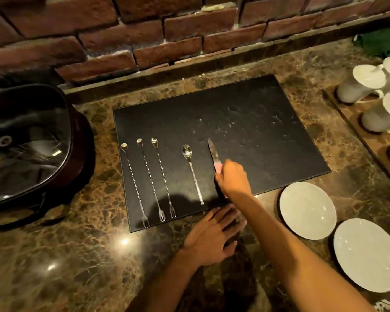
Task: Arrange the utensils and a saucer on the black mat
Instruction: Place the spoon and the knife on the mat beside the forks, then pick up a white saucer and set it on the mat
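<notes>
Knife (212, 152) on black mat (245, 122), right hand (233, 179) gripping

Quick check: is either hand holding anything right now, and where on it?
The right hand grips the knife by its handle, blade on the black mat. The left hand lies flat, holding nothing.

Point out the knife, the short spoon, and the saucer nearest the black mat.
knife (211, 147): head view, on the bare blade above the right hand.
short spoon (186, 151): head view, on its bowl.
nearest saucer (307, 210): head view, on the centre of its white face.
</notes>
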Demonstrator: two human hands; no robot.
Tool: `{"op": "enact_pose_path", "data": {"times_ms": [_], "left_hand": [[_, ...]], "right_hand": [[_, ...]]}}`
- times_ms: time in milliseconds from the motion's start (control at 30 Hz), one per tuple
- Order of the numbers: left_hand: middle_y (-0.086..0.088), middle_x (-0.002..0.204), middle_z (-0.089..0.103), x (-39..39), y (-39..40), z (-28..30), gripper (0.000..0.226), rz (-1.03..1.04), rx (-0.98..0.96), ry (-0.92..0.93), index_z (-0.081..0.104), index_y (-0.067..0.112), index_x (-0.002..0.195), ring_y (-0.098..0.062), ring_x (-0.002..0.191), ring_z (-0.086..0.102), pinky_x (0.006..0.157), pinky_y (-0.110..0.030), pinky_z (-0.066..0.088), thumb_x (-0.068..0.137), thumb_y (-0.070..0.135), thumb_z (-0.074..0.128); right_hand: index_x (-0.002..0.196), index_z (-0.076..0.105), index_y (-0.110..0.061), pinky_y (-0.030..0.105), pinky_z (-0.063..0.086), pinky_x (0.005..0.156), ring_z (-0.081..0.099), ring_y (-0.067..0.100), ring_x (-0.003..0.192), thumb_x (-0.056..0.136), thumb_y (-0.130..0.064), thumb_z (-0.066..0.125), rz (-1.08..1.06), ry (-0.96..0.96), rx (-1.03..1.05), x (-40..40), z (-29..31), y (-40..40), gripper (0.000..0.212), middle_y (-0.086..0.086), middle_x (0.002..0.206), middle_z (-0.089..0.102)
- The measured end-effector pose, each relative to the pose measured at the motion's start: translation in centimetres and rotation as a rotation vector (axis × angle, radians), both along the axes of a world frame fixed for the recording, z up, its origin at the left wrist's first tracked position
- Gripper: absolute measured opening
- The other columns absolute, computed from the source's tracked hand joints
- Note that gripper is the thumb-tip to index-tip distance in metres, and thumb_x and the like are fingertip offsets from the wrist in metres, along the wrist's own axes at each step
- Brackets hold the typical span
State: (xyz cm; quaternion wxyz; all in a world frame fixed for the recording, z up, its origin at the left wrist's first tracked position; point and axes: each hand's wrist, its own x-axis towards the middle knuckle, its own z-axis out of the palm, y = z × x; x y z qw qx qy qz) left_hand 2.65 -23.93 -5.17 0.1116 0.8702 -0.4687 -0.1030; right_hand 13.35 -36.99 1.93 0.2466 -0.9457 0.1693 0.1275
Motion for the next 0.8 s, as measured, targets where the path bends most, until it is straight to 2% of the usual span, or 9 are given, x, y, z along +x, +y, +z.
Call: {"op": "enact_pose_path", "data": {"times_ms": [300,400,533,667,733,800], "left_hand": [[-0.003,0.161,0.041,-0.1,0.1,-0.2,0.057,0.003,0.011,0.016,0.034,0.031,0.151,-0.025,0.154,0.023,0.122,-0.042,0.014,0.100,0.053,0.041],[-0.002,0.165,0.033,-0.2,0.1,-0.1,0.059,0.005,0.037,0.019,0.033,0.033,0.155,-0.024,0.156,0.019,0.123,-0.041,0.010,0.100,0.052,0.041],[0.001,0.165,0.034,-0.3,0.0,0.5,0.058,0.038,0.035,0.000,0.039,0.033,0.154,-0.021,0.152,0.031,0.121,-0.041,0.021,0.099,0.048,0.046],[-0.001,0.150,0.055,-2.1,-2.6,2.2,0.048,0.256,-0.006,-0.029,0.061,0.029,0.138,-0.024,0.140,0.051,0.113,-0.044,0.039,0.092,0.041,0.057],[-0.007,0.137,0.065,-3.5,-5.3,3.0,0.036,0.420,-0.108,-0.063,0.073,0.021,0.121,-0.029,0.125,0.063,0.103,-0.045,0.052,0.086,0.033,0.071],[-0.008,0.118,0.073,-5.0,-8.5,3.7,0.026,0.640,-0.220,-0.027,0.077,0.014,0.105,-0.031,0.106,0.071,0.092,-0.043,0.057,0.080,0.018,0.082]], "right_hand": [[0.101,0.057,0.000,0.042,0.048,0.079,0.061,0.042,0.099,0.089,-0.020,0.060,0.003,-0.006,-0.016,0.4,-0.4,0.0,0.024,0.021,0.107,0.062],[0.100,0.059,-0.002,0.038,0.045,0.077,0.060,0.040,0.099,0.088,-0.030,0.063,-0.014,-0.020,0.033,-0.1,-0.1,-0.9,0.031,0.019,0.106,0.063],[0.088,0.059,-0.008,0.038,0.046,0.075,0.061,0.034,0.088,0.089,-0.036,0.060,-0.105,-0.038,0.173,-2.4,1.3,-4.0,0.028,0.011,0.090,0.065],[0.087,0.062,-0.015,0.034,0.045,0.073,0.060,0.023,0.079,0.092,-0.030,0.058,-0.212,-0.068,0.314,-7.4,3.4,-11.5,0.017,-0.002,0.075,0.061],[0.089,0.061,-0.015,0.030,0.040,0.076,0.059,0.024,0.079,0.094,-0.025,0.057,-0.283,-0.121,0.306,-10.4,4.2,-16.9,0.011,0.004,0.081,0.064],[0.092,0.061,-0.013,0.030,0.040,0.077,0.060,0.029,0.083,0.093,-0.019,0.057,-0.376,-0.150,0.279,-13.4,4.6,-21.8,0.007,0.009,0.085,0.065]]}}
